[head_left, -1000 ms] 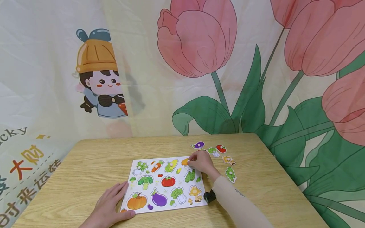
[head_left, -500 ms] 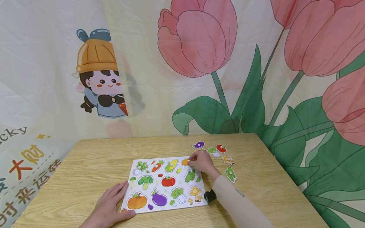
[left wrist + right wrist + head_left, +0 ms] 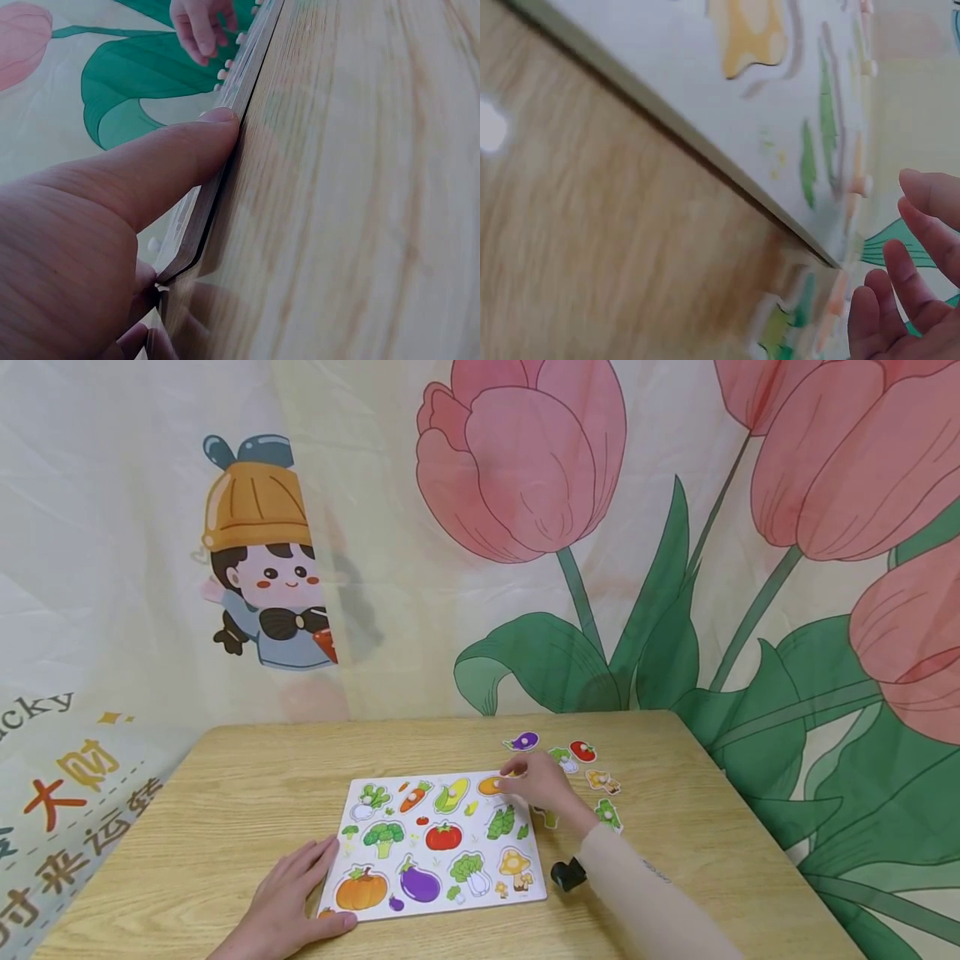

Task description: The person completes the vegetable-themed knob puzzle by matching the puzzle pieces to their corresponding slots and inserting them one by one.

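Left hand (image 3: 288, 893) at near left corner of puzzle board (image 3: 412, 850), thumb along front edge, other fingers set apart on left side. Right hand (image 3: 543, 782) over far right corner, fingertips parted, near orange piece (image 3: 489, 787). Beyond, on table (image 3: 187, 827): eggplant piece (image 3: 522, 742), tomato piece (image 3: 582, 751).
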`<state>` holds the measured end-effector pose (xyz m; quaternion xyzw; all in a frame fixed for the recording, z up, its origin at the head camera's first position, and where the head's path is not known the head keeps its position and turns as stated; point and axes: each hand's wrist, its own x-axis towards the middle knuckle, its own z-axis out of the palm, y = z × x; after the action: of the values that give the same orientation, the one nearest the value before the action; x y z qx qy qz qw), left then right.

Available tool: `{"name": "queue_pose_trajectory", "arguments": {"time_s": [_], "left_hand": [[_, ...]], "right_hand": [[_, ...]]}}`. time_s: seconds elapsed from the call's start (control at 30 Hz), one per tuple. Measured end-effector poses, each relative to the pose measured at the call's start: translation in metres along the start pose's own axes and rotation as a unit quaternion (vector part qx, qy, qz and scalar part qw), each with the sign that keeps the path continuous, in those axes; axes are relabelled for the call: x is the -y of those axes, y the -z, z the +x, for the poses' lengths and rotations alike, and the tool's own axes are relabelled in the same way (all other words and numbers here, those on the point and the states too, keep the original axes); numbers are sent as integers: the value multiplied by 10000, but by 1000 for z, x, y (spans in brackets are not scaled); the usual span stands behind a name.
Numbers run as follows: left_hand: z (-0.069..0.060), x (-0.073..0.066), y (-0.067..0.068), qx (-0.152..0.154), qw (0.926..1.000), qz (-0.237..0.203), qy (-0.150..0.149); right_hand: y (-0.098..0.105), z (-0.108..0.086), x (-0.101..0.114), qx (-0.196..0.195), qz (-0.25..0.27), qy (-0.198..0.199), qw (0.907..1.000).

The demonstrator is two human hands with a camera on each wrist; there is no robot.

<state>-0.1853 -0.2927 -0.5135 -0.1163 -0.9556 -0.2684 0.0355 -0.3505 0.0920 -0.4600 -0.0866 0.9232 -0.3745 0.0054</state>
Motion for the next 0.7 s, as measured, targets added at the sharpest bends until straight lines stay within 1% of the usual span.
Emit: {"name": "queue_pose_trajectory", "arguments": {"time_s": [0.13,0.27,0.37,0.5,0.6,0.7], "left_hand": [[-1,-2,1,-6,10000,56,-29],[-1,-4,2,-22,9999,155,-73],[-1,-6,3,-43,9997,211,-92],[-1,-8,4,-52,9996,253,-86],[-1,-8,4,-27,9997,245,-54],[-2,-8,3,21,9998,217,6]], "right_hand": [[13,-7,0,76,-85,397,9991],[26,-15,-4,106,-253,619,9977],[36,-21,-9,111,-416,659,9969],[45,-30,-17,150,-538,608,9966],[50,-36,-25,188,-617,711,9954],[51,-40,-35,209,-706,911,9931]]}}
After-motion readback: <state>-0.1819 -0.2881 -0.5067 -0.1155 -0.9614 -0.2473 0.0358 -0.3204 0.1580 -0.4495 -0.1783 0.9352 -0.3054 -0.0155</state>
